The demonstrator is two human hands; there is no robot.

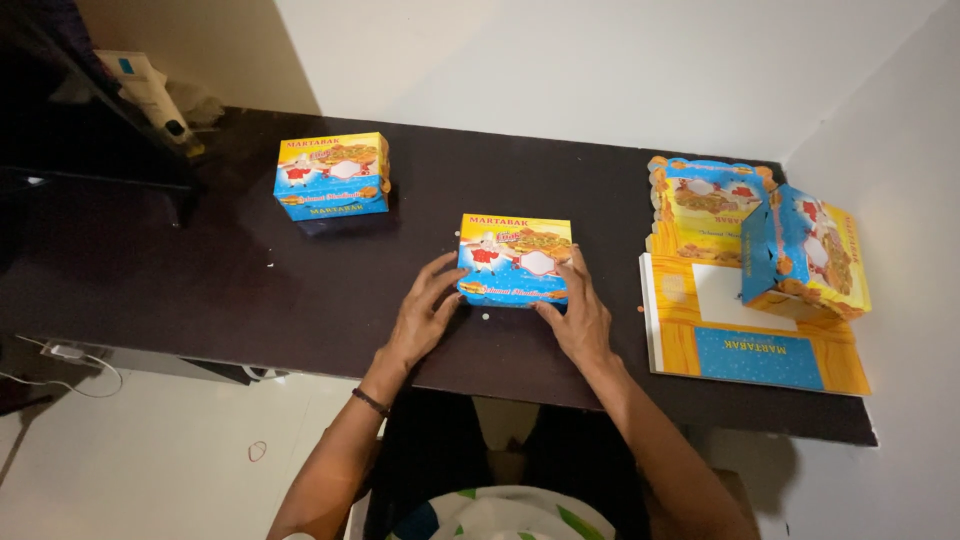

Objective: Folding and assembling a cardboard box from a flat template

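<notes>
A closed blue and yellow cardboard food box (516,257) lies in the middle of the dark table (200,270). My left hand (425,310) presses against the box's left side, fingers spread. My right hand (580,315) holds its right front corner, fingers along the side. Both hands grip the box between them.
A second closed box of the same kind (332,175) sits at the back left. At the right, flat unfolded box blanks (745,335) lie stacked, with a half-folded box (810,255) on top. A tube (150,90) lies at the far left corner. White walls bound the table behind and right.
</notes>
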